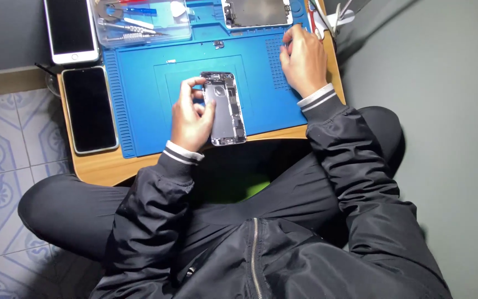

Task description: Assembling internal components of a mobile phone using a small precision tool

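An opened phone body (pixel 227 111) with its circuit parts showing lies on the blue work mat (pixel 150 105), overhanging the mat's near edge. My left hand (pixel 190 117) grips its left side, thumb and fingers curled around the frame. My right hand (pixel 304 60) rests on the mat's right part, fingers bent down over the ribbed strip; whether it pinches something small I cannot tell. A detached screen panel (pixel 256 12) lies face down at the mat's far edge.
A clear plastic tray (pixel 142 22) with tweezers and tools sits at the far left of the mat. A white phone (pixel 71 27) and a black phone (pixel 89 108) lie left of the mat on the small wooden table (pixel 100 166). Tiled floor left, grey floor right.
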